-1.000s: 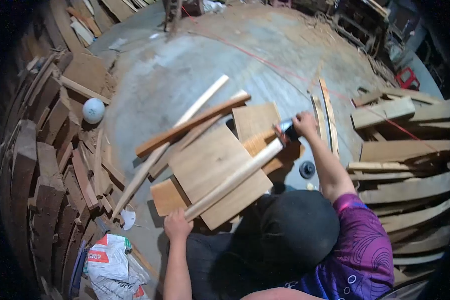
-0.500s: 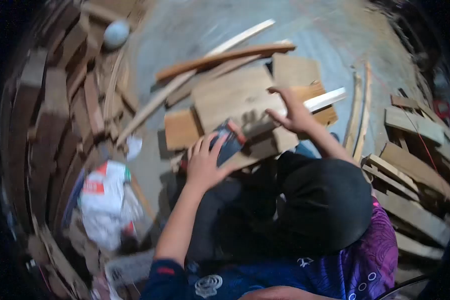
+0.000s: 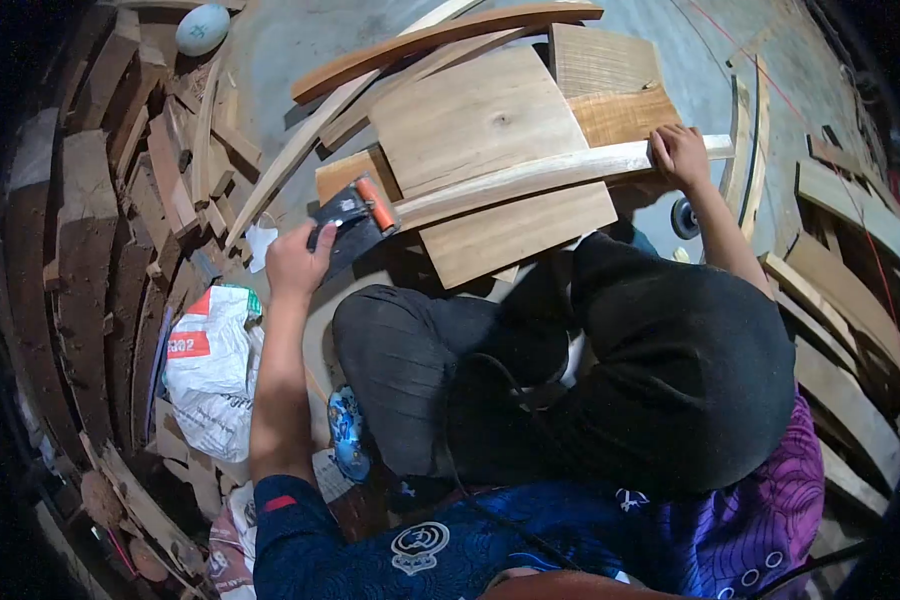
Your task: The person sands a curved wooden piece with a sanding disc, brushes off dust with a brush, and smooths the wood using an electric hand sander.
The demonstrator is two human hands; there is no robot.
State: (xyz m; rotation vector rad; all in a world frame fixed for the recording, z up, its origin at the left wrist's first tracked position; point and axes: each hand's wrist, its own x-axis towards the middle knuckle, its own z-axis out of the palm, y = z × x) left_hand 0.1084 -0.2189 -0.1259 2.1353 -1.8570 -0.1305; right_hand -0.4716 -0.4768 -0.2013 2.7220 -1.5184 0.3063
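My left hand (image 3: 298,262) is closed around the rear of a black power tool with an orange cylinder-like front (image 3: 355,222); its exact kind is not clear. The tool's front is by the left end of a long pale wood strip (image 3: 560,170). Near the strip's right end, my right hand (image 3: 680,157) is closed over it, fingers curled round the far edge. Behind the strip lies a wide flat board (image 3: 475,115), and in front a smaller board (image 3: 520,233) slopes toward my legs.
A curved brown wood piece (image 3: 440,45) lies at the back. Stacked timber (image 3: 95,260) lines the left, with a white sack (image 3: 210,370) beside it. More planks (image 3: 850,340) are at right. A cable (image 3: 460,440) crosses my lap. A small dark wheel (image 3: 685,218) sits below my right hand.
My right hand, open over the boards before, now grips the pale strip. My left hand has moved left with the power tool, whose orange end shows more plainly. The camera view has shifted.
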